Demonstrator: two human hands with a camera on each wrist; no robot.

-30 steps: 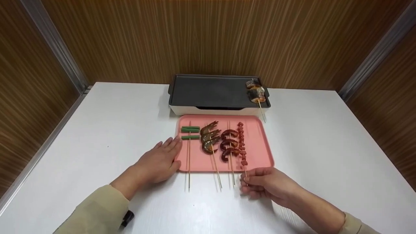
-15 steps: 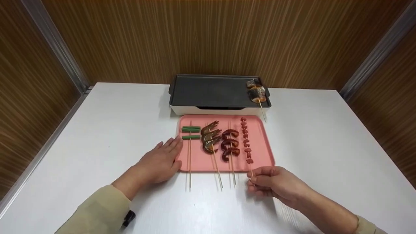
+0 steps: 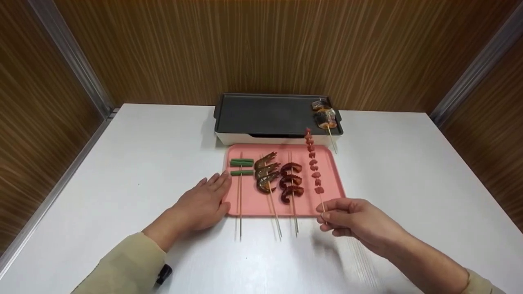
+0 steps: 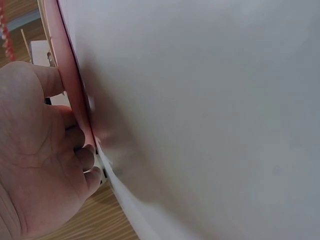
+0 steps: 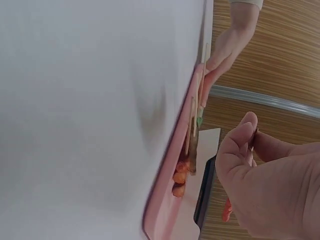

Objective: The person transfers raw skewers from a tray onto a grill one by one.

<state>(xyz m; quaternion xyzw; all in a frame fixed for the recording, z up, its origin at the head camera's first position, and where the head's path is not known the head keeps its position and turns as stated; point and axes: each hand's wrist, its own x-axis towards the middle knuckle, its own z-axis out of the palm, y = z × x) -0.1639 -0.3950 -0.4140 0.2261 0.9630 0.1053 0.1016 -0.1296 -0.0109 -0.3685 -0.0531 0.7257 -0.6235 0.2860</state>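
My right hand pinches the stick end of a meat skewer, strung with small red pieces. It is raised over the right side of the pink tray, its tip overlapping the grill's front edge in the head view. My left hand lies with straight fingers against the tray's left rim; the left wrist view shows its fingertips at the pink edge. Still on the tray are a green vegetable skewer, a shrimp skewer and a skewer of dark red curled tentacles, their sticks jutting over the front rim.
Behind the tray stands a black-topped grill plate on a white base. A fish skewer lies at its right end, stick overhanging the front. Wood-grain panels enclose the white table at the back and sides.
My right hand has lifted the meat skewer off the tray, moving it rightward from beside the tentacle skewer and then up and forward. The left hand stays at the tray's edge.
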